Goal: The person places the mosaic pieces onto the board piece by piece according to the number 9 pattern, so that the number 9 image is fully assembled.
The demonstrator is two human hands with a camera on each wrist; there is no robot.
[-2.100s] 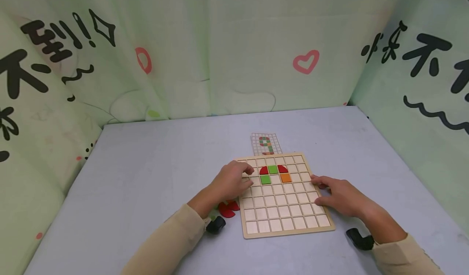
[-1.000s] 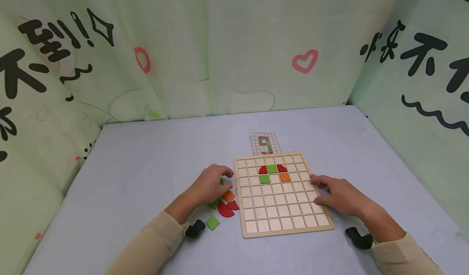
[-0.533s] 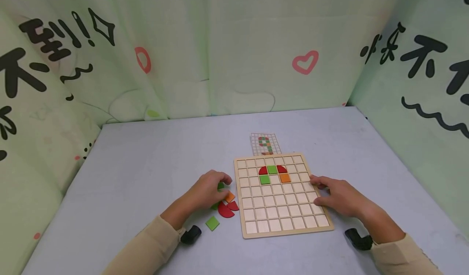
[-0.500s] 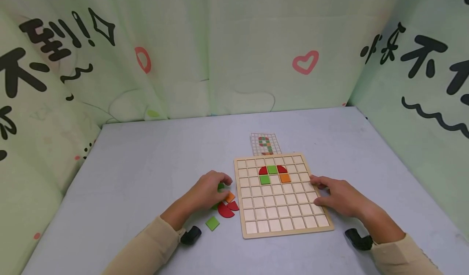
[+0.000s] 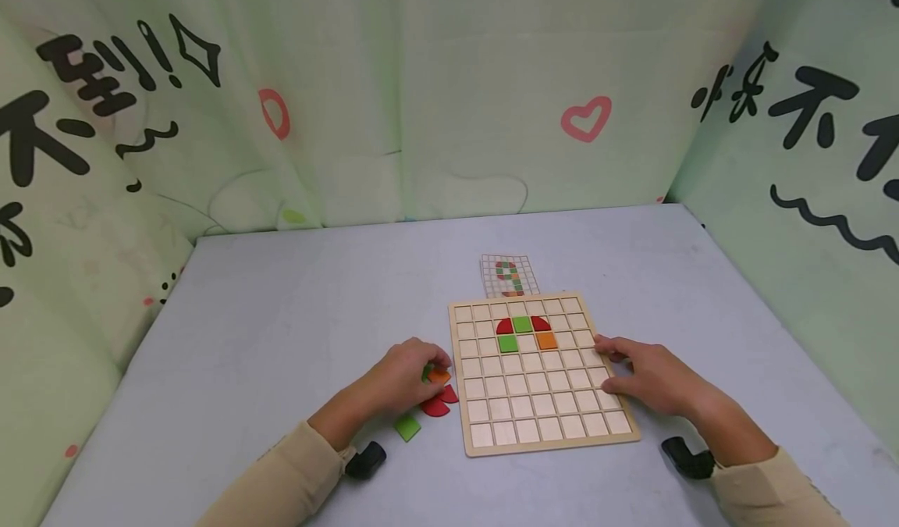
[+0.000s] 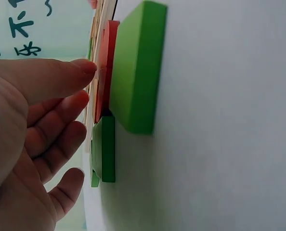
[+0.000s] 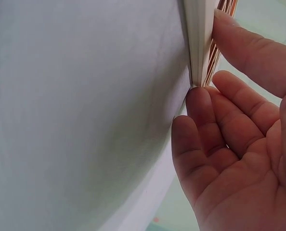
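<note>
My left hand (image 5: 410, 371) hovers at the loose tiles left of the wooden grid board (image 5: 548, 439), its thumb and index finger around an orange square tile (image 5: 438, 375); a firm pinch is not visible. Red curved tiles (image 5: 435, 407) and a green square tile (image 5: 407, 428) lie close by, the green one large in the left wrist view. Other green tiles (image 6: 108, 149) sit partly behind the hand. At the board's right edge, my right hand (image 5: 656, 375) touches the frame with spread thumb and fingers. Red, green and orange tiles (image 5: 522, 325) form an arch in the board's upper cells.
A printed card (image 5: 510, 275) with a coloured grid pattern lies behind the board, its lower edge partly covered. The white table (image 5: 316, 300) is bounded by pale green curtains (image 5: 477, 121) at the back and sides. Black straps (image 5: 688, 458) sit on both wrists.
My left hand first drew back from the board's upper left to the loose tiles, then lowered slightly toward the orange tile. My right hand stays at the board's edge; the arch is unchanged.
</note>
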